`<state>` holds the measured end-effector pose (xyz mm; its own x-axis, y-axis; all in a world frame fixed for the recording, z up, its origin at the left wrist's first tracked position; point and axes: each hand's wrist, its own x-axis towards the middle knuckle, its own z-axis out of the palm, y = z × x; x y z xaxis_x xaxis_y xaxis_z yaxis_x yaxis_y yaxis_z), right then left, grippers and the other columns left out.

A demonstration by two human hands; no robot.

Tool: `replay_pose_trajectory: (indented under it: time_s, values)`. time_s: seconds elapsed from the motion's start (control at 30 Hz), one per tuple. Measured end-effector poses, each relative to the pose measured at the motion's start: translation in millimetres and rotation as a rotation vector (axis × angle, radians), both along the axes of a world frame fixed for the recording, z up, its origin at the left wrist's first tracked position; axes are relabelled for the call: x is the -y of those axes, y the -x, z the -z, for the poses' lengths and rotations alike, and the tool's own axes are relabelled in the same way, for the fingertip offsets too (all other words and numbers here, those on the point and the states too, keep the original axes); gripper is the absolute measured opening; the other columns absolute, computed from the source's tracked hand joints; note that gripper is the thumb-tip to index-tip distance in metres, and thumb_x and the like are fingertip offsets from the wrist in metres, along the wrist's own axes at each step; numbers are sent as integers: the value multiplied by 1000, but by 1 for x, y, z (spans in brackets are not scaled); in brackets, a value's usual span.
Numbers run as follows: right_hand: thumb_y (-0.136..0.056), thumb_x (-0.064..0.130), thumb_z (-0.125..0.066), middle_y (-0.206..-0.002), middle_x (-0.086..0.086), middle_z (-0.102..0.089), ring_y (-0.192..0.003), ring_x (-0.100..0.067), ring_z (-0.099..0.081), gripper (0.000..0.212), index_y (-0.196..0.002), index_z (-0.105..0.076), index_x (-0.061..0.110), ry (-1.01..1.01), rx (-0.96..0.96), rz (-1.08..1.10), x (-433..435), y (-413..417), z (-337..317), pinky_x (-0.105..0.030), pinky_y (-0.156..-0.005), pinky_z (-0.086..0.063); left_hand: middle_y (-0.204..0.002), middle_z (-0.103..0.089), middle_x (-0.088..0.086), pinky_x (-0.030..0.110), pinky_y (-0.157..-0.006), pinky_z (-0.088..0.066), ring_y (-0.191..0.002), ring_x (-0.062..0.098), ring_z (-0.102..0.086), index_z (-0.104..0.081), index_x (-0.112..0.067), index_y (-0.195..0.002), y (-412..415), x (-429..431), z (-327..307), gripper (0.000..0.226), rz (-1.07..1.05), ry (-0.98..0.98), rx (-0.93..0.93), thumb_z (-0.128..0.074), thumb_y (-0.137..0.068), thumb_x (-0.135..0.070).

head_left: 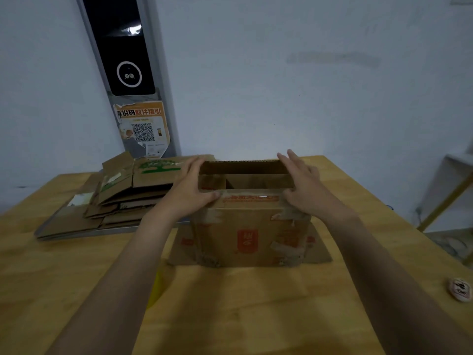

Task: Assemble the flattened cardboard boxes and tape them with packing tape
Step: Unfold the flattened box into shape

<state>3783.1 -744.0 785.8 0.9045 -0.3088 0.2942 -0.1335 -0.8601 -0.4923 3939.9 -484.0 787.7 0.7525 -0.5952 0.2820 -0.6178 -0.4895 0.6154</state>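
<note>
A brown cardboard box (247, 234) with red print and old tape scraps stands upright in the middle of the wooden table (230, 303). Its top is open, and its bottom flaps spread out flat on the table around it. My left hand (190, 188) presses against the box's upper left side, thumb on the front top edge. My right hand (302, 185) presses the upper right side, fingers extended past the rim. A roll of tape (460, 289) lies at the table's right edge.
A stack of flattened cardboard boxes (115, 198) lies at the back left of the table. A dark panel with a QR-code sticker (143, 129) hangs on the wall behind. Part of a shelf (450, 190) shows at the right.
</note>
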Motion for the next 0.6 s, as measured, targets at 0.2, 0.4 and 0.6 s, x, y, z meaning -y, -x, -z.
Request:
replay_pose_trajectory:
  time_s: [0.2,0.4,0.6]
  values:
    - [-97,14,-39,-142,6,-56,-131,-34,-45,49,-139,-59,32,236,-148,27,-18,0,-3,-47,-105,-43,-138,-49,-8,41,-112,-39,-134,17,-45,-61,-25,-141,5,-3,12,49,-33,-59,16,-64,-97,-48]
    - [-107,38,-28,-162,2,-36,-148,-29,-31,45,-144,-50,25,260,-216,167,-55,-8,3,-60,-121,-19,-145,-55,-12,33,-104,-40,-133,13,-49,-61,-32,-142,14,-19,5,44,-9,-77,-20,-62,-99,-45]
    - [-108,40,-22,-167,9,-23,-155,-26,-14,46,-151,-39,44,216,-265,208,-69,-7,1,-71,-117,-11,-114,-61,-14,26,-78,-50,-110,10,-60,-61,-32,-114,20,-68,35,15,-210,46,-88,-58,-102,-41]
